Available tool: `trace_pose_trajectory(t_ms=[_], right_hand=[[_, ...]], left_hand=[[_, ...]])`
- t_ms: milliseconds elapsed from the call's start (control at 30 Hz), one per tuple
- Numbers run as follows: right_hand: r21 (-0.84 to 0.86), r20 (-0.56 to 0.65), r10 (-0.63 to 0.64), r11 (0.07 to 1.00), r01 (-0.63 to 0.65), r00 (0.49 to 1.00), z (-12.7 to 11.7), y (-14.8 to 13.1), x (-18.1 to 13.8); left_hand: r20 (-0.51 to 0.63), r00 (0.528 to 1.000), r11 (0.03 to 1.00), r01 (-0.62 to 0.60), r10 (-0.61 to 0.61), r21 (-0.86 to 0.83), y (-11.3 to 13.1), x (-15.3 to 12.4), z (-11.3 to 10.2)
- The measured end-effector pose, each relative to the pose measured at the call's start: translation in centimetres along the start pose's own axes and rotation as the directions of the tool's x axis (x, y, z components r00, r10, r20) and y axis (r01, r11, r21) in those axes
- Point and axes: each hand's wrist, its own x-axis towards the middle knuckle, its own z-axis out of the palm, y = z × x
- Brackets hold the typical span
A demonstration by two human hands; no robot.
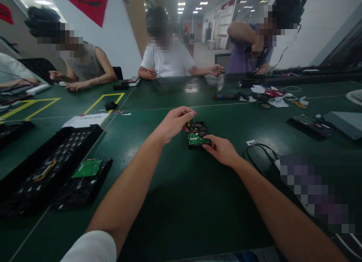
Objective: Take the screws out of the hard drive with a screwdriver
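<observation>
A hard drive (198, 130) lies on the table in front of me, its green circuit board (195, 139) facing up. My right hand (222, 148) grips its near right corner, thumb at the edge and fingers on the board. Over the drive's far left part, my left hand (177, 122) pinches a small yellow-and-black screwdriver (189, 124), held roughly upright. Fingers hide most of that tool, and I cannot tell whether its tip touches the drive.
At left are a long black tray (56, 156) and another drive with a green board (87, 168). Another drive (309, 125), a grey box (346, 123) and a black cable (261, 145) lie at right. Several people sit across the green table (181, 209).
</observation>
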Motion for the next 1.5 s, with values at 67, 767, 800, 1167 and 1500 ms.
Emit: trace_pose_trajectory(t_ms=[67, 767, 800, 1167, 1500], right_hand=[[-0.006, 0.009, 0.015, 1.0, -0.015, 1.0, -0.02, -0.1, 0.0], [-0.018, 0.049, 0.047, 0.999, -0.047, 0.998, -0.36, -0.62, -0.08], [-0.017, 0.052, 0.049, 0.999, -0.048, 0.997, -0.41, -0.66, -0.09], [-0.037, 0.032, 0.052, 0.998, -0.051, 0.998, -0.16, -0.58, -0.07], [-0.056, 0.04, 0.05, 0.997, -0.048, 0.998, -0.22, -0.54, -0.09]], left_hand=[[0.004, 1.0, 0.999, 0.018, -0.018, -0.029, 0.05, 0.01, 0.1], [-0.039, 0.999, 0.965, 0.009, -0.019, -0.261, -0.02, 0.23, 0.03], [-0.027, 0.999, 0.964, 0.011, -0.019, -0.265, 0.02, 0.23, 0.07], [-0.012, 0.998, 0.997, -0.064, 0.064, -0.05, -0.78, 0.28, -0.24], [0.028, 0.998, 0.998, -0.054, 0.055, -0.028, -0.53, 0.09, -0.39]])
